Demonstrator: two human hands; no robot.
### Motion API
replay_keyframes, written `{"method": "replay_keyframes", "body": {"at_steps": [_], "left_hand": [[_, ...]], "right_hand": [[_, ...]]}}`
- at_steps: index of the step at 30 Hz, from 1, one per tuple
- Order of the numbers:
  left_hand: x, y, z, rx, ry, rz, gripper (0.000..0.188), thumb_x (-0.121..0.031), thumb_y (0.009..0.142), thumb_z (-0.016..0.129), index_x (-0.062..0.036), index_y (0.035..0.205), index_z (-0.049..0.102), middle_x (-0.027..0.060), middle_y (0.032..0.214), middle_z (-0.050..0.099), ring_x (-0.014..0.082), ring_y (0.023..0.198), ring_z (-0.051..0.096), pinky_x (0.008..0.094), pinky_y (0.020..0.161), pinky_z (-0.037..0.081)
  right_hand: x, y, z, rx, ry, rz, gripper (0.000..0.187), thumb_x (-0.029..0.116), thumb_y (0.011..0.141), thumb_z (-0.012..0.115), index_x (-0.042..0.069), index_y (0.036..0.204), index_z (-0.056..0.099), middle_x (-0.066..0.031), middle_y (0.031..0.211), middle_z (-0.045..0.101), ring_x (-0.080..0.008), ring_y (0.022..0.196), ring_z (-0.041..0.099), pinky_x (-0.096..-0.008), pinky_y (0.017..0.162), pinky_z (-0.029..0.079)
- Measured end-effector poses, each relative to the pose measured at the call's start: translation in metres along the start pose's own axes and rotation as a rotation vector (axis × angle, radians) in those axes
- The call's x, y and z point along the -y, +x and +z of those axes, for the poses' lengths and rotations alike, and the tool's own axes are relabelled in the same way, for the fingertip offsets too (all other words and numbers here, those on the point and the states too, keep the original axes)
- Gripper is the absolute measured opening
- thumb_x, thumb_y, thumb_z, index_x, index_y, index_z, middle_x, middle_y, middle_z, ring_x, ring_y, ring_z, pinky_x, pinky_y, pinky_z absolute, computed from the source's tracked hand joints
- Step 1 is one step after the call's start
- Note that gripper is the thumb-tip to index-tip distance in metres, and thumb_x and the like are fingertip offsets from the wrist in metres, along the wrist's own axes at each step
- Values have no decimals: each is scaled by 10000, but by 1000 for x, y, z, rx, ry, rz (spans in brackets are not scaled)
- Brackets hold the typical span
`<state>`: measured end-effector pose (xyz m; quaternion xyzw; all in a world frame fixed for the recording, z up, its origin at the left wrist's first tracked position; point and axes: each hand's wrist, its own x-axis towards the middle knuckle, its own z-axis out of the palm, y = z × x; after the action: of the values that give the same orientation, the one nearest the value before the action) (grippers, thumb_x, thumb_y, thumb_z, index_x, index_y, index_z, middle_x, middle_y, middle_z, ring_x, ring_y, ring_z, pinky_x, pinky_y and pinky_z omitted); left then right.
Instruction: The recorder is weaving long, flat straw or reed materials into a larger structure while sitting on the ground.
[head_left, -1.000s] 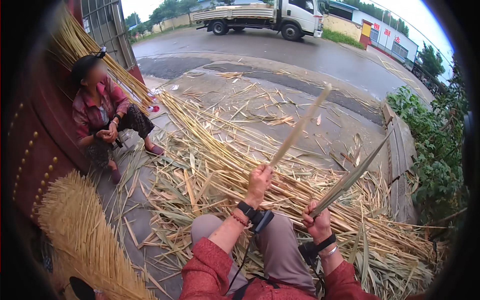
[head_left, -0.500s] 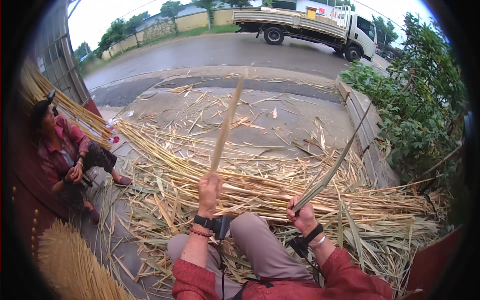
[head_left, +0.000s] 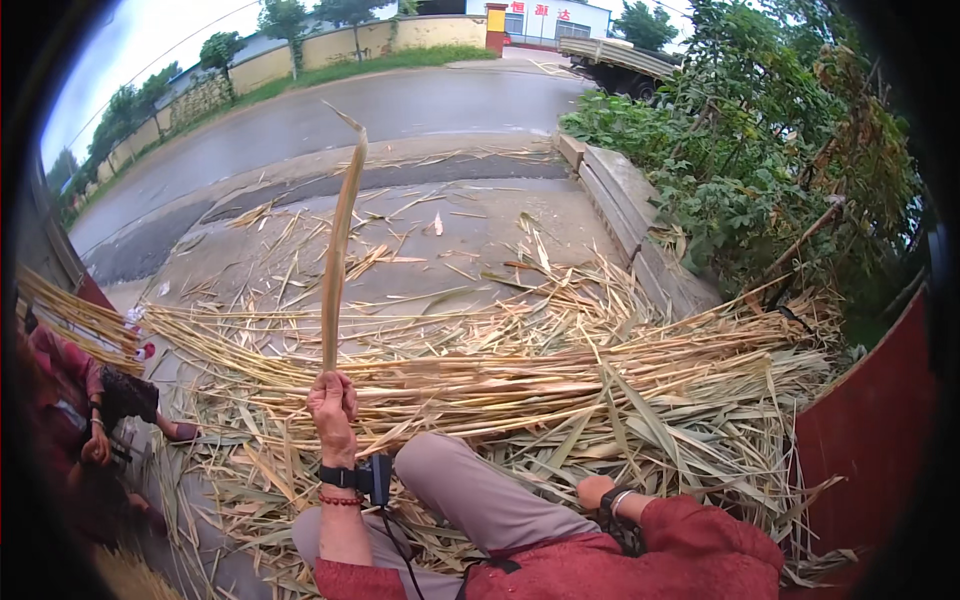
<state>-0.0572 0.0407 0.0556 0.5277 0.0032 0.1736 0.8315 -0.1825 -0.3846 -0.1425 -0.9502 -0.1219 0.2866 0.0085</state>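
Observation:
My left hand (head_left: 333, 400) is closed round the lower end of a long, dry, tan leaf blade (head_left: 338, 250). The blade stands nearly upright, its thin tip bent over to the left. Low beside my right knee, my right hand (head_left: 597, 492) is down against the loose dry leaves (head_left: 680, 440). Its fingers are mostly hidden, and no long leaf shows in it. Just past my knees a thick layer of long yellow stalks (head_left: 480, 385) lies across the ground from left to right.
Another person (head_left: 75, 400) sits at the far left, hands together, beside a bundle of stalks (head_left: 75, 320). A concrete kerb (head_left: 625, 215) and green bushes (head_left: 710, 170) border the right. Near right stands a dark red panel (head_left: 870, 430). Beyond, a truck (head_left: 625, 60) is on the road (head_left: 400, 105).
The long green leaf has left my right hand, which has dropped lower toward the leaves. My left hand still grips its blade. The view has turned right; the truck has moved rightward behind the bushes.

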Motion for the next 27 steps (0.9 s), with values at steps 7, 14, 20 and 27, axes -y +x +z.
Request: {"method": "replay_keyframes", "body": {"at_steps": [7,14,20,27], "left_hand": [[-2,-5,-4,-41,83,39,234,-259,912,493,-77,768,528,-41,518,397,25,413,301,173,350,199],[1,2,6,-12,-5,20,224,-255,903,509,-78,780,565,-35,536,439,28,437,352,170,377,244],[-2,1,26,116,-112,98,272,-270,921,473,-58,773,558,-44,541,441,19,441,357,160,375,248],[-7,-6,15,162,-224,39,285,-290,911,492,-47,777,556,-49,557,424,16,465,352,163,394,262]], "right_hand": [[36,21,-106,-158,-53,-184,158,123,665,521,3,719,609,-196,738,616,-351,704,614,-419,608,492],[127,47,-210,-607,581,-538,139,114,715,622,12,809,616,-162,703,614,-297,655,613,-359,588,478],[233,71,-269,33,1109,-740,336,-42,708,582,17,1038,558,-41,764,586,-144,682,610,-233,530,442],[261,80,-271,345,1249,-759,298,-3,760,607,-20,1040,506,-88,897,581,-176,696,615,-248,549,489]]}}
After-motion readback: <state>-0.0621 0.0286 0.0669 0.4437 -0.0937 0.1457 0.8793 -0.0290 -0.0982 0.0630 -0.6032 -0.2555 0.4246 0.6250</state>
